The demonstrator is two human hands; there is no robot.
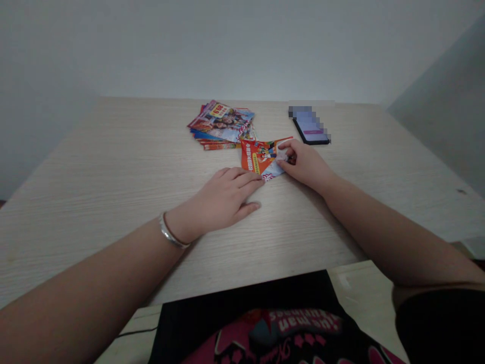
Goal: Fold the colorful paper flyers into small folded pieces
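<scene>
And look at this: the right hand [305, 164] has its grip pinched, thumb and fingers pressed together on the right corner of a folded, glossy orange paper flyer [260, 157]! The flyer lies on the pale wood-grain tabletop [113, 202], its longest edge running roughly left to right. On the other side, the left hand [223, 198] rests with its grip spread flat, fingertips right at the flyer's lower point. The right hand's the closer of the two, and just behind sit a fanned stack of colourful printed paper leaflets [222, 126] and a black smartphone [310, 126], its screen blurred.
</scene>
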